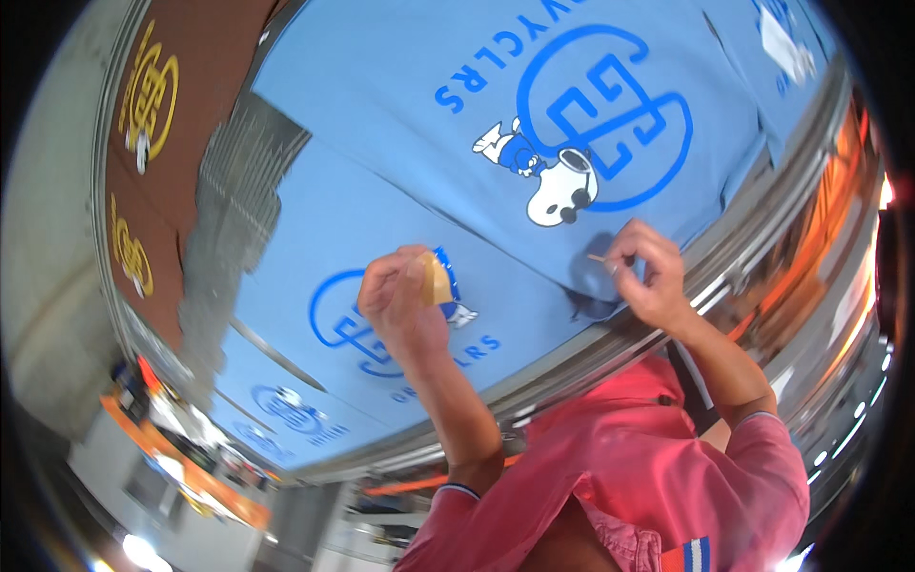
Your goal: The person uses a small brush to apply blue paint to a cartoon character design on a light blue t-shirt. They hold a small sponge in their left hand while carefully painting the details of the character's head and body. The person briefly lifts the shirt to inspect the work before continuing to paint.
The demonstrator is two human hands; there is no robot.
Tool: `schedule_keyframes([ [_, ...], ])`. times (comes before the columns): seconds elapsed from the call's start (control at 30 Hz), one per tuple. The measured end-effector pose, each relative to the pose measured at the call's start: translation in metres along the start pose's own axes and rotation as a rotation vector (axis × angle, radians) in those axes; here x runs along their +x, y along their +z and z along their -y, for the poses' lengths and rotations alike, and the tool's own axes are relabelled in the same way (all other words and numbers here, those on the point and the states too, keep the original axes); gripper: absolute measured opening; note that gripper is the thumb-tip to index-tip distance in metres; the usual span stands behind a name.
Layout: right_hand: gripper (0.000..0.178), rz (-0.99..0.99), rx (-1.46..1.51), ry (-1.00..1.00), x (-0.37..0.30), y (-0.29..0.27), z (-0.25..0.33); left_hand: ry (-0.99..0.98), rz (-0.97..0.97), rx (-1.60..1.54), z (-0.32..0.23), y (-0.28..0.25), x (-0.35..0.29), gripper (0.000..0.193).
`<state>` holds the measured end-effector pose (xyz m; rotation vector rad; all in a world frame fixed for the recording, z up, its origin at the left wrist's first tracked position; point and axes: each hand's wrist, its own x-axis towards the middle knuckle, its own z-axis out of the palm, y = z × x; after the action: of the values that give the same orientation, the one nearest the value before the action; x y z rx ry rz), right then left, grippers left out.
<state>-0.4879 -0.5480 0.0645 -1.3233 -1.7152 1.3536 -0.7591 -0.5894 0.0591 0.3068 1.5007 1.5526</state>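
My left hand [400,296] is raised over a light blue fabric panel [496,296], its fingers closed on a small tan, flat piece [438,282] that looks like tape or card. Its exact kind is unclear. To the right, my right hand [653,276] pinches a thin, short, pale stick-like thing [597,257] between thumb and forefinger, above the near edge of a larger blue panel [410,167]. That panel bears a printed cartoon dog [562,191] and blue lettering, seen upside down. My left hand partly covers a similar print on the panel below it.
The panels lie along a long table with a metal rail [534,386] at its near edge. Brown fabric panels [186,124] with yellow prints lie at far left, beyond a grey strip [238,181]. A white piece [783,46] rests at upper right. Orange shelving [181,467] stands at lower left.
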Motion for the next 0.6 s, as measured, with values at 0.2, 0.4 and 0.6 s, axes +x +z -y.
schedule_keyframes([
  [0.2,0.011,-0.21,0.175,0.075,-0.045,0.116,0.014,0.056,0.264,0.11,-0.026,-0.047,0.053,0.008],
  [0.4,0.018,-0.377,0.115,-0.019,-0.036,0.135,-0.004,0.087,0.45,0.178,-0.012,-0.027,0.074,0.011],
  [0.6,0.014,-0.606,0.139,-0.023,-0.009,0.105,0.007,0.221,0.72,0.266,0.007,0.017,0.085,0.01],
])
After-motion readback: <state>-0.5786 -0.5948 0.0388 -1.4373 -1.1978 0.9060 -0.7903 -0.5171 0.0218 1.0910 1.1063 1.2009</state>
